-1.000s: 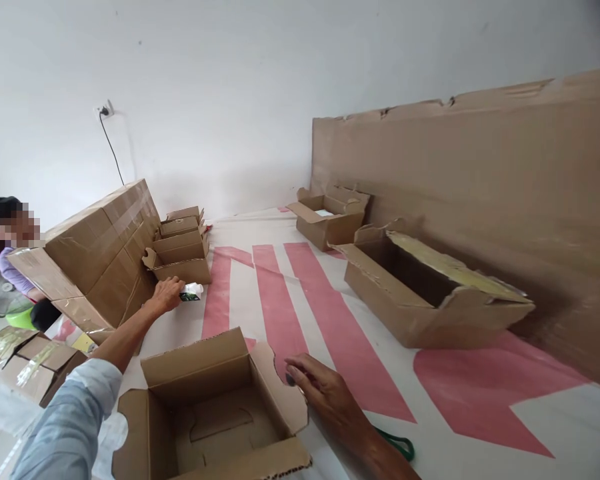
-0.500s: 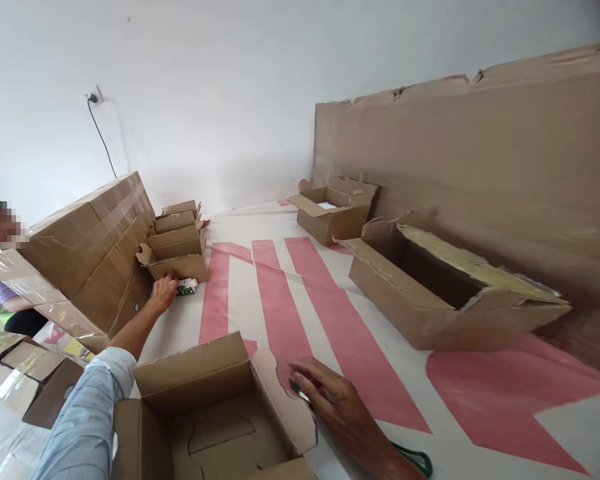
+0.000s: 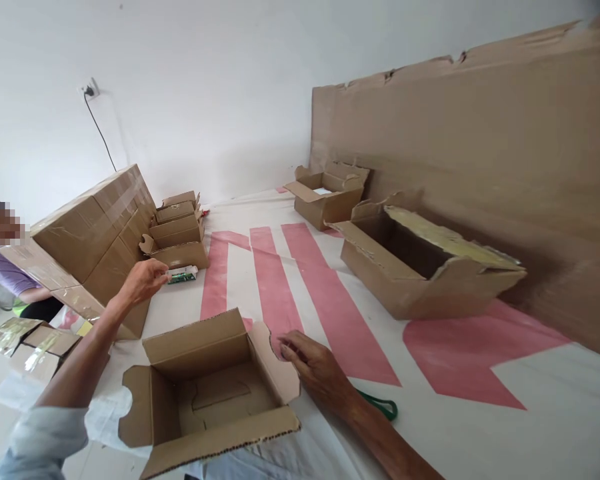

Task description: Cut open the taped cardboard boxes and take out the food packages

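My left hand (image 3: 147,279) reaches out over the table with its fingers bent together. Its fingertips are at the left end of a small green-and-white box (image 3: 184,274); whether they grip it or only touch it is unclear. In front of me an open cardboard box (image 3: 223,393) stands with its flaps spread and nothing inside. Beside its right flap is my right hand (image 3: 313,367), fingers curled, fingertips close to the flap's notched edge. Anything inside those fingers is hidden. A green loop (image 3: 383,405) shows on the table by my right wrist.
Several open cartons (image 3: 180,230) line the left, against stacked taped boxes (image 3: 95,233). Two more open boxes, one long (image 3: 415,287) and one smaller (image 3: 325,207), stand on the right before a tall cardboard sheet (image 3: 460,147). A person (image 3: 17,273) sits far left.
My left hand has drawn back leftward, uncovering more of the small green-and-white box. My right hand stays by the flap; the dark-tipped item seen at its fingers no longer shows. The view has shifted.
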Tool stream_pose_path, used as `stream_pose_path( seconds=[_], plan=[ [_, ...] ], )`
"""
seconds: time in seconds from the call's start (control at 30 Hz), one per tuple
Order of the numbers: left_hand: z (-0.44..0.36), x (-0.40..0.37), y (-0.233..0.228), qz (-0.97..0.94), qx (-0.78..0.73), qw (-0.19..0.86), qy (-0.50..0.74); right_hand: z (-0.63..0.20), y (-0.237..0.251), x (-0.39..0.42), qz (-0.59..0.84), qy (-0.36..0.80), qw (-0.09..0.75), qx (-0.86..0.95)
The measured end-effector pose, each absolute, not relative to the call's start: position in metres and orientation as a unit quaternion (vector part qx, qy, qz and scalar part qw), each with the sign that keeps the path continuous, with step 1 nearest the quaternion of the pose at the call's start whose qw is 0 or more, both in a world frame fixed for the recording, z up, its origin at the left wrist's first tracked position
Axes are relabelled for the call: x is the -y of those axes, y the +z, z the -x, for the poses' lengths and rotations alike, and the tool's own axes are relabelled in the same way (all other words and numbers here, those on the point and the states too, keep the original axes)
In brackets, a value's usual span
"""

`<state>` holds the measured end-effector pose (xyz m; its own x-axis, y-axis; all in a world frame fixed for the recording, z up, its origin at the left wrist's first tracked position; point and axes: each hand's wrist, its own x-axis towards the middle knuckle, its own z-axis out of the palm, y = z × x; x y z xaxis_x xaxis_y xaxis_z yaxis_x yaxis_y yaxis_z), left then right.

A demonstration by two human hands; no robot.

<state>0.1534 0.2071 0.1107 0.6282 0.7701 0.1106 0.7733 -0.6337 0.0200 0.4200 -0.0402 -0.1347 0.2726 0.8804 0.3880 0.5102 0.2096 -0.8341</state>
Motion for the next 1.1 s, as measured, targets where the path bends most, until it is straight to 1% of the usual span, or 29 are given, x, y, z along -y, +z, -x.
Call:
stream_pose_path(
  seconds=[0.03, 0.1, 0.17, 0.2, 0.3, 0.37, 0.43, 0.53, 0.63, 0.77, 0.83, 1.0, 1.1],
  plan=[
    [-0.144, -0.182, 0.125, 0.918, 0.386, -0.033, -0.09, -0.419, -0.135, 0.04, 0.604, 0.17, 0.52, 0.579],
    [-0.124, -0.126, 0.147, 0.923, 0.34, -0.139, -0.11, -0.417, -0.137, 0.038, 0.608, 0.153, 0.516, 0.584],
    [-0.108, -0.068, 0.154, 0.913, 0.331, -0.229, -0.065, -0.417, -0.138, 0.037, 0.61, 0.13, 0.511, 0.592],
    [-0.102, -0.042, 0.153, 0.912, 0.327, -0.246, -0.036, -0.417, -0.139, 0.036, 0.61, 0.118, 0.508, 0.596],
    [-0.092, 0.014, 0.132, 0.918, 0.342, -0.186, 0.07, -0.42, -0.141, 0.037, 0.62, 0.085, 0.499, 0.6],
    [-0.092, 0.033, 0.112, 0.915, 0.353, -0.141, 0.134, -0.423, -0.142, 0.039, 0.635, 0.063, 0.494, 0.591],
    [-0.096, 0.04, 0.094, 0.907, 0.373, -0.1, 0.167, -0.426, -0.144, 0.04, 0.649, 0.05, 0.49, 0.58],
    [-0.101, 0.035, 0.078, 0.9, 0.401, -0.034, 0.166, -0.428, -0.146, 0.041, 0.655, 0.053, 0.493, 0.571],
    [-0.1, 0.011, 0.071, 0.894, 0.422, 0.043, 0.14, -0.428, -0.145, 0.04, 0.651, 0.058, 0.493, 0.574],
    [-0.095, -0.047, 0.063, 0.892, 0.414, 0.17, 0.055, -0.426, -0.142, 0.04, 0.645, 0.052, 0.499, 0.576],
    [-0.095, -0.083, 0.059, 0.889, 0.406, 0.211, 0.021, -0.425, -0.141, 0.041, 0.643, 0.049, 0.5, 0.578],
    [-0.103, -0.163, 0.052, 0.868, 0.44, 0.23, -0.013, -0.424, -0.14, 0.042, 0.642, 0.047, 0.503, 0.577],
    [-0.104, -0.186, 0.054, 0.854, 0.465, 0.231, -0.028, -0.423, -0.139, 0.043, 0.641, 0.046, 0.503, 0.577]
  ],
)
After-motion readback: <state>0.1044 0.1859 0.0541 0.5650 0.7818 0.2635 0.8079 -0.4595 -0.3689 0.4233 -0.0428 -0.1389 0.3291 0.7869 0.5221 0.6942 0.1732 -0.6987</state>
